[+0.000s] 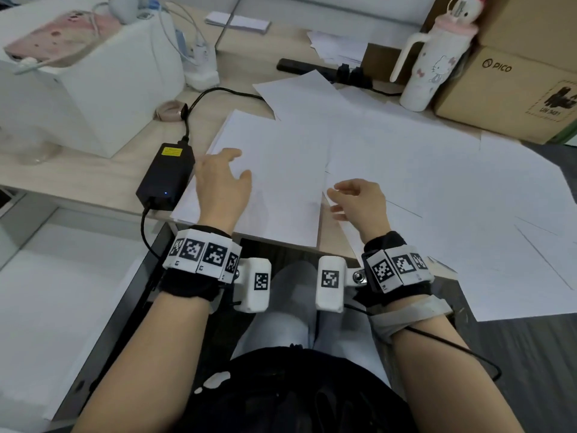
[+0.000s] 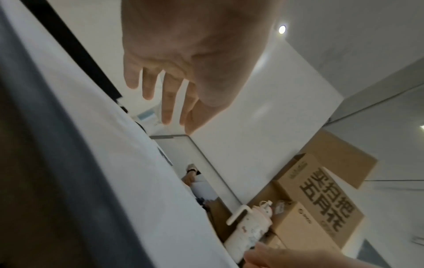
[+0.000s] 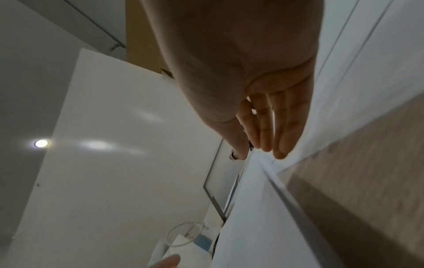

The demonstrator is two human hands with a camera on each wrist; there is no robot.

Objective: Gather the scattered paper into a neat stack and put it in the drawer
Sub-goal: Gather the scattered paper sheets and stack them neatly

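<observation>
Head view, paper: white sheets (image 1: 406,170) lie scattered and overlapping across the desk (image 1: 93,179), some running past its near edge on the right.
Head view, nearer pile: a small stack of sheets (image 1: 274,170) sits at the desk's front edge, just right of a black power brick (image 1: 165,175).
Head view, left hand: the left hand (image 1: 223,182) is over the left edge of that stack, fingers spread and relaxed, gripping nothing; contact with the paper cannot be told.
Head view, right hand: the right hand (image 1: 359,200) is at the stack's right edge, fingers loosely bent, nothing pinched.
Head view, surroundings: a white bottle with a handle (image 1: 431,70) stands beside a cardboard box (image 1: 505,89) at the far right; a white box (image 1: 103,89) stands at the left.
Head view, drawer: it cannot be picked out.
Left wrist view, hand: the left hand (image 2: 183,63) shows its palm, fingers (image 2: 167,101) straight and apart, above white paper (image 2: 114,145).
Left wrist view, background: the bottle (image 2: 250,230) and cardboard boxes (image 2: 321,195) stand farther off.
Right wrist view, hand: the right hand (image 3: 252,72) has straight fingers (image 3: 284,127) close together, tips near the edge of a sheet (image 3: 252,208); it holds nothing.
Right wrist view, desk: wood surface (image 3: 367,172) shows beside the paper.
</observation>
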